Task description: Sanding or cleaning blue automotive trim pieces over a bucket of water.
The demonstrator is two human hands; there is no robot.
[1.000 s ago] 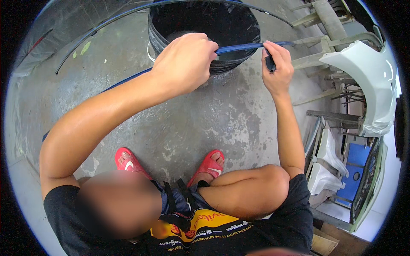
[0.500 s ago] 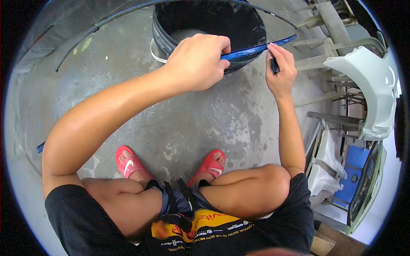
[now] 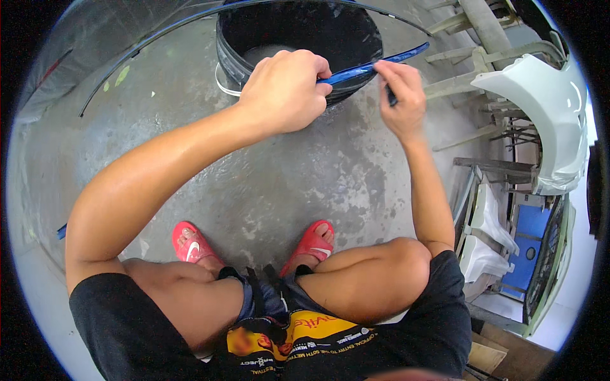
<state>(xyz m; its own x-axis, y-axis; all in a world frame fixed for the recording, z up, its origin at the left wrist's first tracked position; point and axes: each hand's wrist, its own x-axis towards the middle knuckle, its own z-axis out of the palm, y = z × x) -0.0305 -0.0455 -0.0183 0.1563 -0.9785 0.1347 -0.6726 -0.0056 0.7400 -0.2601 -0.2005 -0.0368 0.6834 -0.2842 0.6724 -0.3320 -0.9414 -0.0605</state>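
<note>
A long blue strip with a glossy surface point(image 3: 349, 72) crosses in front of me, its right end raised above the bucket. My left hand point(image 3: 286, 89) is closed on it, knuckles up, thumb underneath. My right hand point(image 3: 401, 101), slightly blurred, pinches a small dark block point(image 3: 392, 95) that is partly hidden by the fingers, with the fingertips at the strip. Behind both hands stands a large black bucket point(image 3: 298, 22), damp inside, with a white handle point(image 3: 227, 89) hanging down its left side.
A thin curved strip point(image 3: 127, 54) arches behind the bucket. At right are grey stands point(image 3: 476, 25), a white curved panel point(image 3: 553, 114), smaller white parts point(image 3: 488, 222) and a blue panel point(image 3: 530, 232). Translucent sheeting point(image 3: 54, 57) is at upper left. My sandalled feet point(image 3: 197, 244) rest below.
My left hand has moved right and turned along with the strip, whose right end now angles upward. My right hand, still with the dark block, has shifted slightly left relative to the strip's end.
</note>
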